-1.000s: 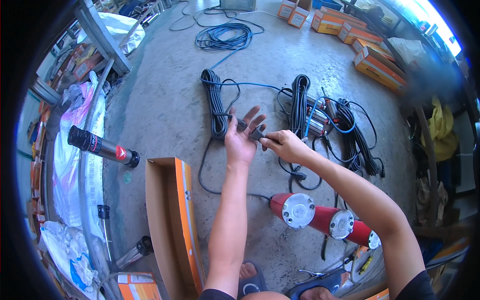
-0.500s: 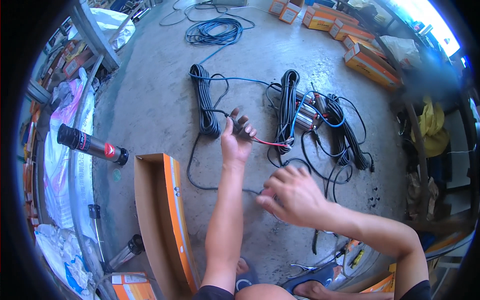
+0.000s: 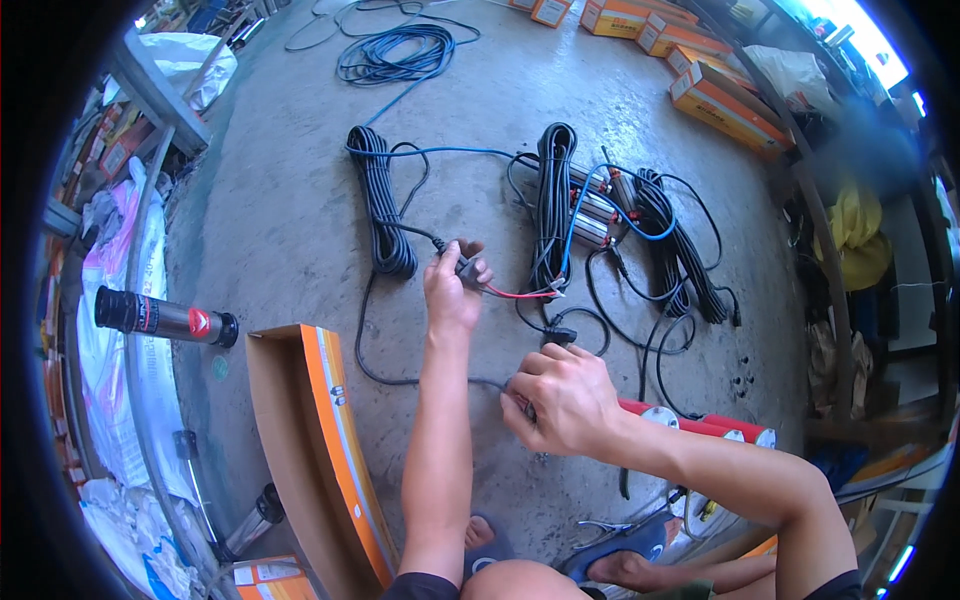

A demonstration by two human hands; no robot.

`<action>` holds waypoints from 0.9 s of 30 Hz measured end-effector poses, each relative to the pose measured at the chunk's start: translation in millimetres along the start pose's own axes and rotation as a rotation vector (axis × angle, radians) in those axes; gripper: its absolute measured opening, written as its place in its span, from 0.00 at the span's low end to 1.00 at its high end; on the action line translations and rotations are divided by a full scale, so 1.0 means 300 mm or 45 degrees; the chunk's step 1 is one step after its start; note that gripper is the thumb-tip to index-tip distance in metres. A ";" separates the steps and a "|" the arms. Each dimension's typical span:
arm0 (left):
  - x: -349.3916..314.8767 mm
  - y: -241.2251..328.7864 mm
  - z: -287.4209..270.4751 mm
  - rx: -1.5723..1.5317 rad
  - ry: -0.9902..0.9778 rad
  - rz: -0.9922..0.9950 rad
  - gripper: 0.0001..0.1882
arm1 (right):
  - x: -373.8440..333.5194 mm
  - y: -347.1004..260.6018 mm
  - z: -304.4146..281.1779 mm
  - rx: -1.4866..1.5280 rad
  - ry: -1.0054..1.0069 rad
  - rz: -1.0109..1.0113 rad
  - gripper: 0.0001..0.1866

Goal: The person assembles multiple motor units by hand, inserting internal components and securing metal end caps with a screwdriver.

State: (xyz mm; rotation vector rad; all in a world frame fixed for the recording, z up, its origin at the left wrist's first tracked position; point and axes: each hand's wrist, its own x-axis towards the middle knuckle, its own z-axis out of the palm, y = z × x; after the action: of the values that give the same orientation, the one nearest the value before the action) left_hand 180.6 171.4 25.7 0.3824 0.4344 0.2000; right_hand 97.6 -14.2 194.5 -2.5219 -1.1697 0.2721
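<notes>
Grip of the left hand (image 3: 452, 292) is closed on a black connector (image 3: 466, 266) with a red wire (image 3: 520, 294); grip of the right hand (image 3: 562, 398) is clamped on a black cable (image 3: 400, 378) above the concrete floor (image 3: 280, 220). 2 coiled black cables (image 3: 378, 200) and an open orange box (image 3: 310, 440) are seen nearby.

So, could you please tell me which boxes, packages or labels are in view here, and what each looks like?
Open carton: on the floor left of the left hand, long, brown inside, orange and white outside.
Closed boxes: far side of the floor, upper right, orange and white, oblong.
Small box: bottom left edge, orange and white.
Label: red, on the dark cylinder at left.
</notes>
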 end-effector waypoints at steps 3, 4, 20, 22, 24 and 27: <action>0.003 -0.001 -0.009 0.013 0.016 -0.017 0.07 | 0.001 -0.009 0.002 0.068 0.021 0.032 0.16; 0.005 -0.002 -0.017 0.026 0.036 -0.027 0.07 | 0.003 -0.012 0.004 0.081 -0.011 0.045 0.16; 0.040 -0.049 -0.043 0.363 0.149 -0.006 0.09 | 0.006 -0.005 0.004 0.129 -0.022 0.089 0.16; 0.032 -0.052 -0.058 0.336 0.100 -0.017 0.08 | 0.002 -0.001 0.003 0.128 -0.020 0.088 0.16; 0.022 -0.048 -0.070 0.311 0.068 -0.029 0.09 | -0.002 0.005 0.013 0.122 0.026 0.053 0.14; 0.000 -0.069 -0.073 0.403 0.115 0.064 0.09 | -0.002 0.011 0.019 0.136 0.035 0.049 0.14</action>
State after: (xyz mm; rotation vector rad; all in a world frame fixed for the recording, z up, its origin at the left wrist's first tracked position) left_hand 173.1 159.6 -0.9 0.6976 0.5475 0.1985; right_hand 97.7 -15.3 188.0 -2.4498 -1.0678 0.3005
